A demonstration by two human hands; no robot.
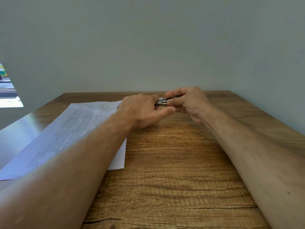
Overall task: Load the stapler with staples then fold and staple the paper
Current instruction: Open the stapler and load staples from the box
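A small dark stapler (162, 101) with a metal staple channel is held just above the far middle of the wooden table. My right hand (188, 103) grips its right end with curled fingers and thumb. My left hand (142, 109) holds the left end, fingers hidden behind the stapler and thumb stretched out below it. Whether staples are in the channel is too small to tell. A printed sheet of paper (66, 134) with a table of text lies flat on the left, partly under my left forearm.
The wooden table (173, 162) runs to a plain pale wall at its far edge and on the right. A bright window opening (8, 90) shows at the far left.
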